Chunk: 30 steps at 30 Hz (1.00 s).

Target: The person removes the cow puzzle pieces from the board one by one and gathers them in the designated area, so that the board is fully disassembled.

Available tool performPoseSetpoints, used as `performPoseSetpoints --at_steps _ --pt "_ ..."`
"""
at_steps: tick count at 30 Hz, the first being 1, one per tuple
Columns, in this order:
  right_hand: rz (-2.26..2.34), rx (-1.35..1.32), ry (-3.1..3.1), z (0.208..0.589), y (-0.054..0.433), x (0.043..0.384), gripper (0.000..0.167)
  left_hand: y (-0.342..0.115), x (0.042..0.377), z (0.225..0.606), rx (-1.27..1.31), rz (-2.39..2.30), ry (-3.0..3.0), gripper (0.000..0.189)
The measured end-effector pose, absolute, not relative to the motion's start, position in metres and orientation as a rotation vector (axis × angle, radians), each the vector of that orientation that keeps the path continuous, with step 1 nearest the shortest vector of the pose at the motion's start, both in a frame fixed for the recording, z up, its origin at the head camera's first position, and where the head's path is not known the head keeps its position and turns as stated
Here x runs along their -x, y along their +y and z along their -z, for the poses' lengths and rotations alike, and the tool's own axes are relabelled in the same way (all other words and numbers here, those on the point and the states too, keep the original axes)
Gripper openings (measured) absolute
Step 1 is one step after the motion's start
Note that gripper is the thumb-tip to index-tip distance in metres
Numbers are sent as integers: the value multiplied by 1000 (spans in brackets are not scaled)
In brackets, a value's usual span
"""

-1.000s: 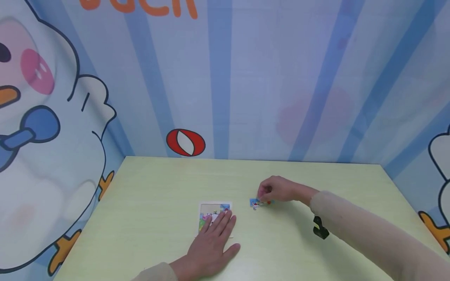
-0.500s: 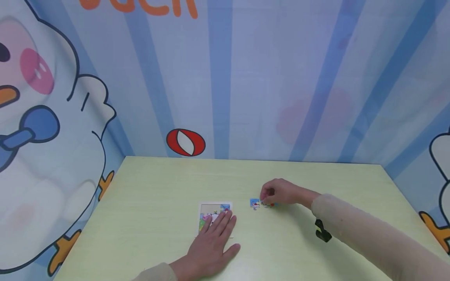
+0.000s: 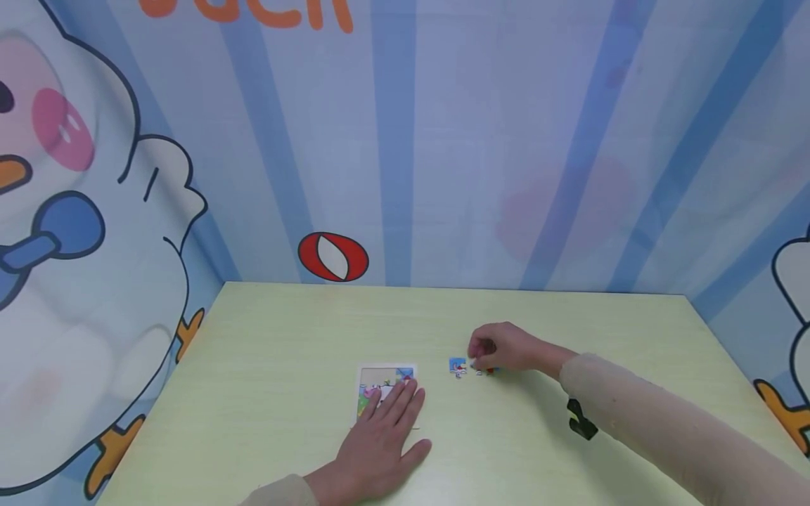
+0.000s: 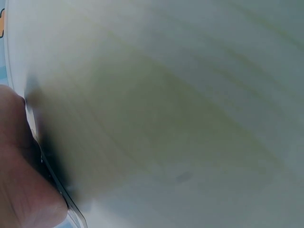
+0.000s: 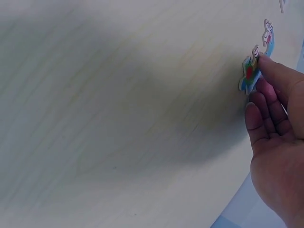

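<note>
The left hand (image 3: 382, 439) lies flat with straight fingers over a small white-rimmed puzzle tray (image 3: 387, 365), covering its lower right part. Colourful picture pieces fill part of the tray, and a bare patch shows at its upper left. To the right of the tray, the right hand (image 3: 504, 347) pinches a loose jigsaw piece (image 5: 249, 75) with red and green on it, at the tabletop. Another blue jigsaw piece (image 3: 458, 365) lies just left of its fingertips. In the left wrist view only part of the left hand (image 4: 23, 185) shows, at the edge.
Both hands work on a pale wooden table (image 3: 285, 351). Behind it hangs a blue striped backdrop (image 3: 455, 154) with cartoon figures and a red ball print (image 3: 333, 257). A black object (image 3: 580, 419) hangs at the right sleeve.
The right hand has shifted slightly right and lower, leaving the blue jigsaw piece at the left more exposed. The left hand has stayed in place on the tray.
</note>
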State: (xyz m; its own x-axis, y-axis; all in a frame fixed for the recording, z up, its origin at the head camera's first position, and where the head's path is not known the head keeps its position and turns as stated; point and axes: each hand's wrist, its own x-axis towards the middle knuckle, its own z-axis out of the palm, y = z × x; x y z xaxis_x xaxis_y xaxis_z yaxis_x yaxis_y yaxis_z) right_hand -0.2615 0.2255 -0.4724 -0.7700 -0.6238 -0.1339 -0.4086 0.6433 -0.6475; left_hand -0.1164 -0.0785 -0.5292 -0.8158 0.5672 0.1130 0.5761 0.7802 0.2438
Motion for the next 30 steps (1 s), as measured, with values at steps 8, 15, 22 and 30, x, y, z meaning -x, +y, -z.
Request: performPoseSetpoints --at_steps 8,15,22,30 --pt "885 783 2530 471 225 259 13 -79 116 527 942 430 -2926 73" --pt "849 818 2557 471 225 256 25 -80 114 525 942 449 -2915 72" --pt "836 824 2565 472 224 255 24 -80 117 527 933 417 -2934 73" --pt "840 821 2596 470 224 253 28 -79 113 521 954 480 -2915 73"
